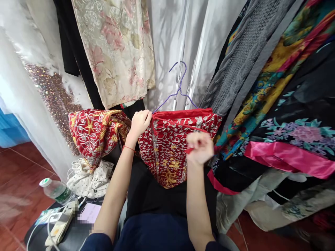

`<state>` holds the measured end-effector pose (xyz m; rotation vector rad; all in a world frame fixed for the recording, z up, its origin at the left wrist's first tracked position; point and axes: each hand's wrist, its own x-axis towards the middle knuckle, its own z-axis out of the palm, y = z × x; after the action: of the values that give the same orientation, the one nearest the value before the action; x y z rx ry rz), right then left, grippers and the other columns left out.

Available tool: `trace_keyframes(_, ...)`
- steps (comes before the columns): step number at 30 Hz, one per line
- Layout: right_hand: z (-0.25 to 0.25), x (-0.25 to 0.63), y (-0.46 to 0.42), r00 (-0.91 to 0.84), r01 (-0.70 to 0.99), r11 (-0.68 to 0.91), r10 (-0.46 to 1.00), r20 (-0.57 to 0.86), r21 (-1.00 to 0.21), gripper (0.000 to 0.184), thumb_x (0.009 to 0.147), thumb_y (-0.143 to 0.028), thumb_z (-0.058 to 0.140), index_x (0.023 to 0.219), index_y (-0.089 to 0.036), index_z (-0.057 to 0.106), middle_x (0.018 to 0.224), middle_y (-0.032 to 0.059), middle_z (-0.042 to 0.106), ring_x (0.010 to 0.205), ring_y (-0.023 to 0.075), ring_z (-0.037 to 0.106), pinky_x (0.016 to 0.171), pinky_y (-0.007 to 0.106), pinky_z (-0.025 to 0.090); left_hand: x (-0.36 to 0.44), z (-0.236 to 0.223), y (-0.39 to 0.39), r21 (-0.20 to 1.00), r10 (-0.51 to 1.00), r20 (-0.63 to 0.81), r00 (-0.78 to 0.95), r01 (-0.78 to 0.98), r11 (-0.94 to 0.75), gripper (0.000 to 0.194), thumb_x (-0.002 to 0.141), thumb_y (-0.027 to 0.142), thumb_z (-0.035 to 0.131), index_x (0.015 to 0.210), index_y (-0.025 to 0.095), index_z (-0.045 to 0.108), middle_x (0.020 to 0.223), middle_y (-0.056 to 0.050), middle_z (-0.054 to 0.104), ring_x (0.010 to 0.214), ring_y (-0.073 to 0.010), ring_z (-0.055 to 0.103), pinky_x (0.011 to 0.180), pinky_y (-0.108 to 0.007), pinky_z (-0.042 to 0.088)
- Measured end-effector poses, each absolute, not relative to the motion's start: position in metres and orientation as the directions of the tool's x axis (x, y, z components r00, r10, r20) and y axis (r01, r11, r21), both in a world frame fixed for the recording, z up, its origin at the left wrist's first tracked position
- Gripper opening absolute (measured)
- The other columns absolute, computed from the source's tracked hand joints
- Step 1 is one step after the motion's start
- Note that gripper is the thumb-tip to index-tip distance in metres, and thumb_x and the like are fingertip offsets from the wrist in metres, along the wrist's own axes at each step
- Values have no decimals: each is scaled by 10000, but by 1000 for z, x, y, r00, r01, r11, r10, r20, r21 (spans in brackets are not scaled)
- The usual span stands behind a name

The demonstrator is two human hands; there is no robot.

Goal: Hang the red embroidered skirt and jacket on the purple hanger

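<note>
A red embroidered garment (167, 150) with silver and gold stitching and a plain red top edge is in front of me. Out of its top rises a purple hanger (179, 91); its lower part is hidden by the cloth. My left hand (141, 122) is closed on the garment's upper left corner. In front of the right half, my right hand (200, 148) is closed and blurred, with a thin red strap (180, 125) running to it and a bit of red showing below the fingers. Left of my left hand is another red embroidered piece (96, 130), bunched up.
On the left, a dark seat (75, 235) bears a power strip (61, 223), a plastic bottle (56, 190), a pinkish card (89, 213) and a dotted white cloth (90, 177). A floral cream garment (117, 52) hangs behind. A grey knit (246, 59) and several patterned clothes hang at right.
</note>
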<state>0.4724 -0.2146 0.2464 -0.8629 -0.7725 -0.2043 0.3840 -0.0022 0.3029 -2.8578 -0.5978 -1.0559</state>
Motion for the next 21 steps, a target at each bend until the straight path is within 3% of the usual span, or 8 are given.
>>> trace_keyframes(2,248,486,-234,736,567,653,-130,664,-502,452,980,-507,279,621,-261,158,483,-80,145,381,123,193,398,270,256,384,303,-4,112,336,635,696,347,-931,379,1042,348,293,860,208,596,933,-86,715,914,-235,635,844,-361,388)
trace_keyframes(4,246,499,-239,738,636,602,-292,609,-482,430,972,-488,286,635,-256,152,495,-78,171,380,121,184,391,265,235,383,303,-7,124,333,641,692,334,-934,367,1036,366,316,866,211,602,938,-81,718,911,-235,631,852,-365,389)
trace_keyframes(6,243,507,-232,751,657,511,-374,545,-554,383,968,-463,263,648,-263,200,524,-67,259,397,130,297,418,270,305,381,302,-10,136,339,647,683,335,-933,344,1027,357,331,875,214,605,950,-78,717,913,-237,625,856,-371,391)
trace_keyframes(8,240,506,-218,769,637,403,-388,507,-657,322,961,-435,290,687,-269,326,613,-36,428,519,155,502,526,298,439,378,302,-11,144,345,646,681,335,-931,311,1014,326,343,886,218,605,961,-73,715,920,-238,618,860,-377,393)
trace_keyframes(11,240,493,-199,774,630,299,-310,552,-716,141,921,-367,445,896,-246,514,901,43,637,875,197,663,795,356,530,375,302,-12,145,333,633,699,316,-938,268,992,287,356,907,219,601,967,-69,710,928,-238,609,873,-381,400)
trace_keyframes(13,244,480,-188,748,661,271,-166,643,-700,141,930,-332,460,961,-232,555,941,59,675,941,200,671,880,369,522,373,301,-14,141,321,632,705,303,-942,244,980,279,369,926,216,598,975,-71,707,935,-238,610,880,-380,405)
trace_keyframes(17,258,456,-166,578,714,214,357,734,-667,253,976,-304,400,1062,-227,624,929,48,714,819,183,681,796,325,548,368,298,-20,97,293,660,692,308,-946,200,937,364,477,969,208,598,989,-87,698,945,-257,616,881,-390,411)
trace_keyframes(21,269,448,-147,461,828,31,531,711,-560,366,963,-215,382,1265,-232,587,1140,78,685,973,222,659,852,343,534,365,296,-24,46,260,671,695,311,-949,225,853,387,589,1000,217,590,997,-88,691,960,-282,614,885,-403,416)
